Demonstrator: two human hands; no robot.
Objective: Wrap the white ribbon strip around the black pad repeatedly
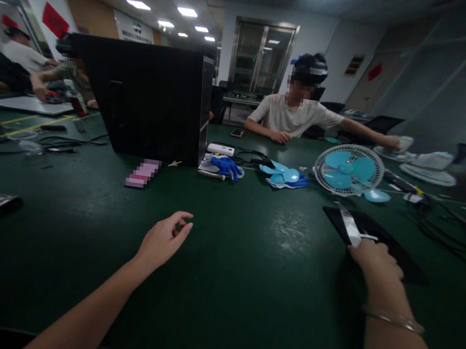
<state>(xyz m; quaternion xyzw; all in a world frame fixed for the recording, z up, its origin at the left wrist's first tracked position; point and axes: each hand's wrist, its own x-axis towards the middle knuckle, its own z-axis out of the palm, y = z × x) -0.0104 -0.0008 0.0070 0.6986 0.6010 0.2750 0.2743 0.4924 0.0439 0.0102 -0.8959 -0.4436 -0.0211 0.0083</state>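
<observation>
My left hand [163,238] is over the green table [217,288], left of the middle, with nothing in it. Its fingers are loosely bent, and a gap shows between thumb and fingertips. At the right, my right hand [376,263] is closed around a knife-like thing [350,225] with a flat, shiny, pale blade that points away from me. My palm and fingers hide its handle end. Beneath that hand lies a thin black flat board [396,244], partly covered by the hand and forearm.
A large black computer case [152,99] stands at the back left, a pink phone [143,173] before it. Further right lie blue gloves [226,167], light-blue fan blades [280,173], a fan grille [349,169] and black cables [438,226]. A co-worker [300,112] sits opposite, one arm stretched sideways.
</observation>
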